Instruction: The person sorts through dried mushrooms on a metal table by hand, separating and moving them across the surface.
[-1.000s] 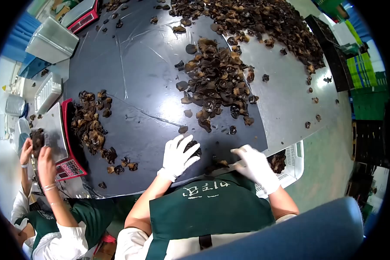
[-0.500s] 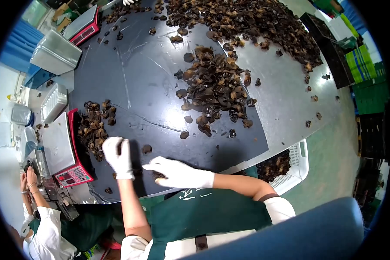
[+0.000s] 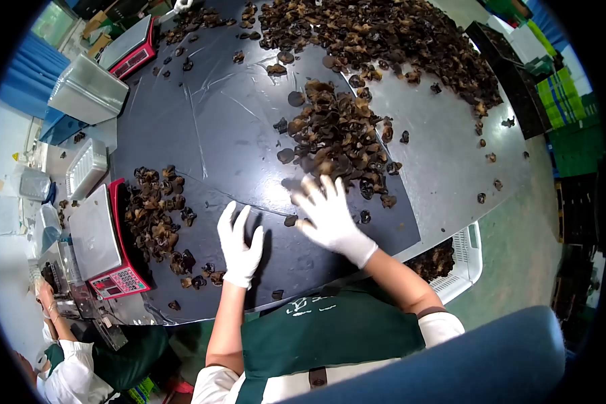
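Note:
My left hand, in a white glove, is over the dark mat with its fingers apart and nothing in them. My right hand, also white-gloved, reaches toward the near edge of the middle pile of black wood ear mushrooms. Its fingers are spread, and the fingertips are slightly blurred. A single mushroom piece lies beside the right thumb. To the left of my left hand, a smaller heap of wood ear mushrooms sits along a red-rimmed scale.
A large mushroom heap covers the far side. Another scale and a clear bin stand at left. Below the table's right edge is a white basket holding mushrooms. A co-worker is at lower left.
My right hand has moved up and right toward the middle pile, its fingers spreading. My left hand has shifted right, away from the small heap, which has more pieces at its near end.

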Motion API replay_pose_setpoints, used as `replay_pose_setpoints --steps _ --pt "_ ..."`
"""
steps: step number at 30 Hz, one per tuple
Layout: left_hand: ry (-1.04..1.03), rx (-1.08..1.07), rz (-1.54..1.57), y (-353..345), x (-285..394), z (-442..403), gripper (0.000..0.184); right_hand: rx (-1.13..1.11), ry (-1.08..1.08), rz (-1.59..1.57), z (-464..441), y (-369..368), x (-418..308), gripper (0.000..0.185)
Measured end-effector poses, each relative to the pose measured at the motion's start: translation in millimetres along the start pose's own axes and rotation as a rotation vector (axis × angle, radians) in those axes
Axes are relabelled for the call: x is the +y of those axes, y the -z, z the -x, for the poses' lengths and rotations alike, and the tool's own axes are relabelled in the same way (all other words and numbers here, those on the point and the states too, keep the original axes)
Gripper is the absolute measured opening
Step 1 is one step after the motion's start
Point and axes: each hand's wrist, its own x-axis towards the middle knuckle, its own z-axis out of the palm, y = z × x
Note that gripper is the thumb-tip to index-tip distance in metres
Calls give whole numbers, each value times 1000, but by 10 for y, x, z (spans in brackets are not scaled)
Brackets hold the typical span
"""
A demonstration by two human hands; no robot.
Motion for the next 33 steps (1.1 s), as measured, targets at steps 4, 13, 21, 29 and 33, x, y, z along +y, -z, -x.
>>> replay_pose_setpoints --steps 4,13,21,29,33 --pt "-32 -28 86 -371 30 -303 43 15 281 -198 292 217 -220 42" --pt "-372 -316 -80 -707 110 -564 40 253 -180 79 -113 81 354 61" --pt "-3 -121 22 -50 -483 -236 20 -61 442 -218 504 274 -297 51" --pt "-165 -117 -95 19 -321 -364 40 -387 -230 -161 516 613 -103 118" --pt "-331 -324 -266 -330 -8 -574 45 -307 -189 -132 230 493 -117 117"
